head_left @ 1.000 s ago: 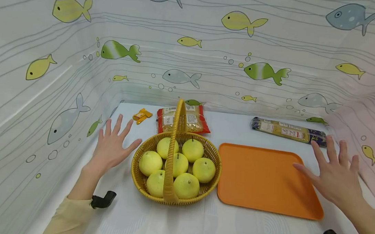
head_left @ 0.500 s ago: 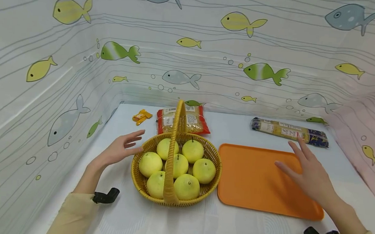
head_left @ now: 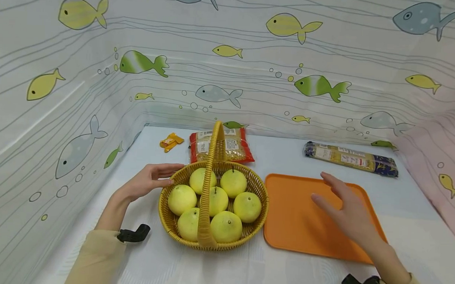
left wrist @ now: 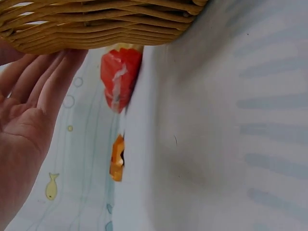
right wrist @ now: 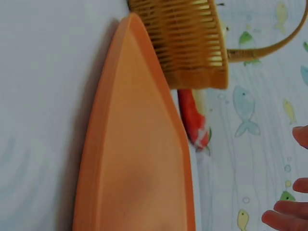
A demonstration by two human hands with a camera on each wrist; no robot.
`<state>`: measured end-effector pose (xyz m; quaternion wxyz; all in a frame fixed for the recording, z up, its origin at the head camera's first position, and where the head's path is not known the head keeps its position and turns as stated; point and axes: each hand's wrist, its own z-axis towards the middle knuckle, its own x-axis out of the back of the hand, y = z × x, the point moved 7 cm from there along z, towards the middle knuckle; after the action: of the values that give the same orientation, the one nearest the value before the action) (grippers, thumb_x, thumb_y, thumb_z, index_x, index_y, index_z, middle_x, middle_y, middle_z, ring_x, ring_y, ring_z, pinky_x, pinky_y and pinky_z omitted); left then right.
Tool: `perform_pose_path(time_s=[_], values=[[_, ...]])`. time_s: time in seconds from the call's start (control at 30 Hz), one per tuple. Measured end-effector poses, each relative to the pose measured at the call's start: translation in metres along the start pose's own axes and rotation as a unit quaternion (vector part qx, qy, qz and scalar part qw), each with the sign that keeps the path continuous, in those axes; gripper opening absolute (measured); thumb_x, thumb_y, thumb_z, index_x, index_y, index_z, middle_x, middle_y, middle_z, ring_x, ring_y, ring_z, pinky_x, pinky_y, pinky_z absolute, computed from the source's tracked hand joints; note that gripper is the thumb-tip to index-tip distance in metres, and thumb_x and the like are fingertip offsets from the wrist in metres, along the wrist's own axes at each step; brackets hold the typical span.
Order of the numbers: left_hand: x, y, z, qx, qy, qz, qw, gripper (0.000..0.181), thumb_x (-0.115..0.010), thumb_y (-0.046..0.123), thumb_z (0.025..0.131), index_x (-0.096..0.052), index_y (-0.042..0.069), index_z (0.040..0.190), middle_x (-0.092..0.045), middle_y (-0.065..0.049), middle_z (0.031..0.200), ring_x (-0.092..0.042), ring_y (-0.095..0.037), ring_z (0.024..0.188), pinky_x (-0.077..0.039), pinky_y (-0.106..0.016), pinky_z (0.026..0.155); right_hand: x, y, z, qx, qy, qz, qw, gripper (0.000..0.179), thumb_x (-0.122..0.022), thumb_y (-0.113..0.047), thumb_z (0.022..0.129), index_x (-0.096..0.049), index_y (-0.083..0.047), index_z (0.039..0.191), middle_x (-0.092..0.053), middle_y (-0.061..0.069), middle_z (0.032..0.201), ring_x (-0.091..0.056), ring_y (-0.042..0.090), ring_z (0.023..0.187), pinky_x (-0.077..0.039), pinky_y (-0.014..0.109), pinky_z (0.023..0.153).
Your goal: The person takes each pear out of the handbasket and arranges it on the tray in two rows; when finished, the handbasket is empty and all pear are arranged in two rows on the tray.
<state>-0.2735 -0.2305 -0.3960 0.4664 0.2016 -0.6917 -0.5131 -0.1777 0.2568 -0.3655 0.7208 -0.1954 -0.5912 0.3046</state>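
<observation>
A yellow wicker basket [head_left: 229,245] with a tall arched handle stands mid-table, filled with several round yellow-green pears [head_left: 226,226]. My left hand [head_left: 143,183] is at its left rim, thumb and fingers extended. In the left wrist view, straight fingers [left wrist: 62,79] reach up to the basket's woven wall [left wrist: 120,29], their tips hidden behind it. Over the orange tray [head_left: 292,223] hovers my right hand [head_left: 350,217], holding nothing, fingers loosely extended toward the basket. Only its fingertips [right wrist: 284,221] enter the right wrist view, at the right edge.
Behind the basket lies a red-edged clear food packet [head_left: 232,146], with small orange-wrapped packets [head_left: 171,142] left of it. A long packet of noodles [head_left: 351,158] lies beyond the tray. Fish-printed sheeting [head_left: 252,76] walls the table's back and sides.
My left hand has turned, its spread fingers drawing together, and moved right to the basket's rim. The right hand has swept left over the tray toward the basket.
</observation>
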Motion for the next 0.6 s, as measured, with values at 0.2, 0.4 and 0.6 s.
perform_pose_path(time_s=[0.2, 0.4, 0.6], values=[[0.000, -0.003, -0.001, -0.008, -0.002, -0.018, 0.9998, 0.053, -0.064, 0.016, 0.098, -0.049, 0.010, 0.148, -0.048, -0.012, 0.152, -0.045, -0.027, 0.140, -0.045, -0.018, 0.100, -0.019, -0.016, 0.003, -0.018, -0.033, 0.035, 0.9987, 0.069, -0.067, -0.044, 0.095, -0.040, -0.021, 0.154, -0.049, 0.014, 0.150, -0.048, 0.041, 0.134, -0.043, 0.059, 0.104], [0.000, -0.006, 0.000, -0.009, -0.003, -0.038, 0.9992, 0.054, -0.065, 0.016, 0.098, -0.048, 0.008, 0.149, -0.047, -0.015, 0.153, -0.052, -0.003, 0.130, -0.046, -0.018, 0.100, -0.039, -0.034, 0.011, 0.001, -0.049, 0.071, 0.9963, 0.065, -0.069, -0.047, 0.092, -0.045, -0.028, 0.150, -0.054, 0.006, 0.146, -0.050, 0.032, 0.135, -0.044, 0.051, 0.107], [0.001, -0.009, 0.000, 0.000, -0.001, -0.048, 0.9988, 0.055, -0.065, 0.016, 0.097, -0.047, 0.008, 0.149, -0.046, -0.015, 0.153, -0.052, -0.004, 0.131, -0.046, -0.018, 0.100, -0.056, -0.055, 0.018, 0.034, -0.065, 0.108, 0.9914, 0.065, -0.076, -0.044, 0.088, -0.049, -0.030, 0.146, -0.056, 0.001, 0.144, -0.051, 0.027, 0.134, -0.042, 0.048, 0.110]])
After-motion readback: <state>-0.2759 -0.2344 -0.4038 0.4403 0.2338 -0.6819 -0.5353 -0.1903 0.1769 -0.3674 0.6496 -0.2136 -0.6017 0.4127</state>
